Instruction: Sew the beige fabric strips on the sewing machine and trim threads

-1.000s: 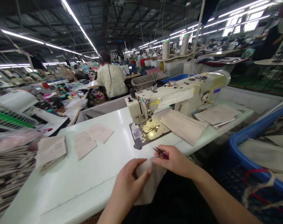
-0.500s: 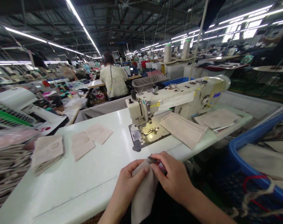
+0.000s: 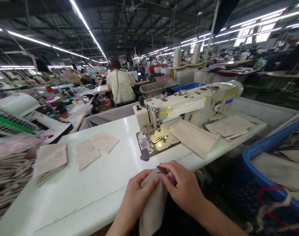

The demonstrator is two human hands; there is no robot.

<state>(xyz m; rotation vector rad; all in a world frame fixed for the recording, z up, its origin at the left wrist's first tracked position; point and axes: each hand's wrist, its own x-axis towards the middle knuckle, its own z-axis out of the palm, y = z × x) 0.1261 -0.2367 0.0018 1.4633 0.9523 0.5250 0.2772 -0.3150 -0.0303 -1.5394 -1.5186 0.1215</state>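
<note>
My left hand (image 3: 138,193) grips a beige fabric piece (image 3: 153,209) near its upper end, thumb on top, and the cloth hangs down over the table's front edge. In my right hand (image 3: 182,186) is a pair of thread snips (image 3: 162,169) with dark blades and a reddish handle. The blade tips touch or nearly touch the top corner of the cloth, and my fingers hide most of the handle. Just beyond both hands stands a sewing machine (image 3: 186,106), its needle area over a worn metal plate (image 3: 155,150).
Beige fabric pieces lie left on the table, beside a folded stack (image 3: 51,160). More beige pieces (image 3: 192,136) rest by the machine's right side. A blue basket (image 3: 247,157) holding cloth stands at right. Ahead, a person (image 3: 121,85) sits facing away.
The snips' blades show a little more clearly above the cloth, and my hands have shifted very slightly. Both grips are the same.
</note>
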